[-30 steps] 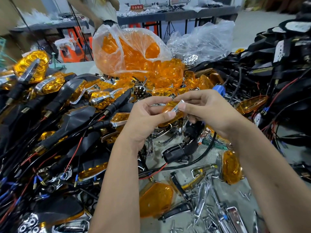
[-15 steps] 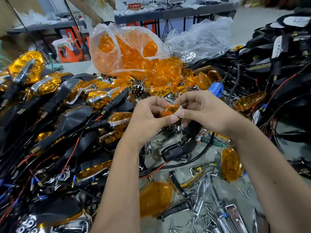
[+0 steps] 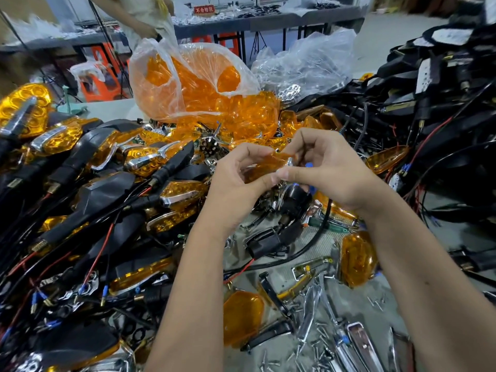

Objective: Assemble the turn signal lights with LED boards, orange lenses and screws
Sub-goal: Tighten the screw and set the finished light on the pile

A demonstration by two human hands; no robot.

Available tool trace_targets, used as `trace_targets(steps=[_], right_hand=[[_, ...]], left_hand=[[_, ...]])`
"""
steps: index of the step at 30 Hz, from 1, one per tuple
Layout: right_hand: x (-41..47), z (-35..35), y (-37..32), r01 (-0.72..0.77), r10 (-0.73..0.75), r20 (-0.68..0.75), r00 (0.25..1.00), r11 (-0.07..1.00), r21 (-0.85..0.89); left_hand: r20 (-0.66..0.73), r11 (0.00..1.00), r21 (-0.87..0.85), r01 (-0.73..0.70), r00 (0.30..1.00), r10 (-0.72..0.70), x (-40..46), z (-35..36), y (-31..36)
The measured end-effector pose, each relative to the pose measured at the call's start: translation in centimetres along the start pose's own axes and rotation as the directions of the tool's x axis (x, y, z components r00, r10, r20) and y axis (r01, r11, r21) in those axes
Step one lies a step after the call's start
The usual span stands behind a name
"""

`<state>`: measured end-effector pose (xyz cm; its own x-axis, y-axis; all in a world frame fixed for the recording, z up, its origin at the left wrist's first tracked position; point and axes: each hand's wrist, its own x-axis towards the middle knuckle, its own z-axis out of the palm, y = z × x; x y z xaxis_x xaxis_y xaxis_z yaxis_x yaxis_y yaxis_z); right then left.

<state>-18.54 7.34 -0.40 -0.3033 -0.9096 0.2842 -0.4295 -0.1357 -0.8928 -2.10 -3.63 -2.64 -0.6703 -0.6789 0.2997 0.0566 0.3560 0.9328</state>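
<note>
Where the bench [image 3: 397, 318] shows bare at the near edge, loose screws [image 3: 322, 345] lie scattered among chrome trims [image 3: 359, 342], and one orange lens [image 3: 243, 318] lies flat just left of them, with a second lens [image 3: 358, 259] on edge further right. Above these, both hands meet over the pile: the left hand [image 3: 239, 183] and the right hand [image 3: 330, 170] have their fingers curled, and each pinches an end of a small orange lens piece [image 3: 271, 163] held between them with thumb and fingertips. To the left lies a heap of finished turn signal lights [image 3: 107, 183] with black housings and red and black wires. Beyond the hands, a clear plastic bag [image 3: 188, 81] holds many more orange lenses, and black housings [image 3: 434, 84] are piled at the far right.
</note>
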Motion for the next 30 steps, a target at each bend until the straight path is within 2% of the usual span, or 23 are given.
trace_targets(steps=[2, 3, 5, 7, 10, 13, 17, 19, 21, 23, 26, 28, 30], right_hand=[[0.0, -0.3, 0.0, 0.020, -0.025, -0.066, 0.998, 0.997, -0.076], [0.0, -0.5, 0.0, 0.020, -0.027, -0.075, 0.997, 0.996, -0.086], [0.0, -0.9, -0.4, 0.025, -0.024, 0.004, 1.000, 0.998, -0.054], [-0.1, -1.1, -0.8, 0.033, -0.021, 0.149, 0.989, 0.996, -0.078], [-0.1, -1.6, -1.2, -0.008, 0.042, 0.290, 0.956, 0.993, -0.118], [-0.2, -2.7, -2.2, -0.035, 0.065, 0.294, 0.954, 0.994, -0.107], [-1.0, -4.3, -3.1, -0.011, 0.017, 0.034, 0.999, 0.983, -0.183], [-1.6, -5.5, -3.1, -0.058, 0.010, -0.158, 0.987, 0.951, -0.303], [-2.2, -7.4, -3.0, -0.182, 0.012, -0.344, 0.939, 0.866, -0.466], [-3.0, -10.2, -3.0, -0.358, 0.079, -0.443, 0.893, 0.722, -0.593], [-4.0, -14.3, -2.6, -0.547, 0.232, -0.502, 0.833, 0.482, -0.684], [-4.2, -15.8, -1.8, -0.575, 0.222, -0.531, 0.818, 0.342, -0.743], [-4.1, -16.4, -1.2, -0.585, 0.295, -0.512, 0.807, 0.278, -0.762]], left_hand=[[-0.114, 0.997, -0.054, 0.055, 0.992, -0.061, 0.2, 0.8, 0.2], [-0.168, 0.981, -0.157, 0.110, 0.976, -0.136, 0.4, 1.1, 0.4], [-0.109, 0.860, -0.455, 0.231, 0.944, -0.311, 0.6, 1.4, 1.1], [-0.004, 0.765, -0.550, 0.335, 0.915, -0.403, 0.7, 1.7, 1.4], [-0.016, 0.823, -0.417, 0.386, 0.902, -0.432, 0.7, 2.1, 1.2], [-0.036, 0.877, -0.317, 0.362, 0.919, -0.393, 0.6, 2.7, 1.4], [-0.019, 0.945, -0.181, 0.272, 0.960, -0.279, 0.2, 4.3, 1.5], [0.088, 0.972, -0.121, 0.199, 0.978, -0.189, 0.0, 5.2, 1.6], [0.233, 0.990, -0.060, 0.128, 0.966, -0.110, -0.4, 6.2, 2.0], [0.282, 0.996, 0.082, 0.032, 0.958, -0.054, -0.7, 7.4, 2.1], [0.171, 0.920, 0.388, -0.058, 0.985, -0.010, -1.0, 8.8, 1.8], [0.107, 0.904, 0.421, -0.074, 0.994, 0.031, -1.0, 9.2, 2.2], [0.075, 0.930, 0.357, -0.092, 0.995, 0.070, -0.7, 10.1, 3.2]])
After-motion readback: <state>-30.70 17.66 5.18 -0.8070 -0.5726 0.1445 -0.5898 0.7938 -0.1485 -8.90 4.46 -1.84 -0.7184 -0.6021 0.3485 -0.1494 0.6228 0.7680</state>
